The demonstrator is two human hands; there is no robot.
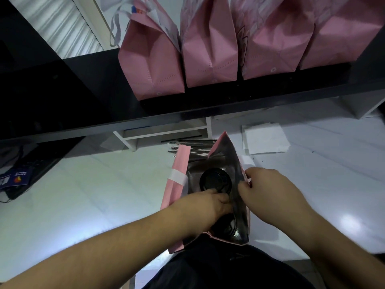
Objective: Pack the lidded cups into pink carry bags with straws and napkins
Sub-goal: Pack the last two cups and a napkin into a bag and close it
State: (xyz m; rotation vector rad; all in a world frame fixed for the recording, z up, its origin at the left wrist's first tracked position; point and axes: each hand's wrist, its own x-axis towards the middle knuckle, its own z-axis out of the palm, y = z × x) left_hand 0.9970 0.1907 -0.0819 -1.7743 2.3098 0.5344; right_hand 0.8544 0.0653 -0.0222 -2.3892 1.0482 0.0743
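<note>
- Head view: an open pink carry bag (180, 163) stands on the white counter (83, 195) just in front of the person, its dark lined mouth spread so the contents can be reached from above.
- A lidded cup (215, 181) sits upright inside, at the bag's 12 o'clock end; a second black lid (226, 225) shows at the 6 o'clock end, mostly covered by the wrist.
- The left hand (210, 202) reaches into the mouth, fingers bent down between the two lids, probably seating a cup; whether it actually grips anything cannot be told.
- The right hand (268, 190) pinches the bag's 3 o'clock rim with curled fingers, seemingly to hold the mouth open.
- Wrapped straws (191, 142) lie beyond the bag at 12 o'clock, napkins (264, 138) at about 1 o'clock, both within reach for the next step, I judge.
- Four more pink bags (208, 49) stand in a row on the dark shelf (104, 97); their tops are cut off, so their contents stay unknown.
</note>
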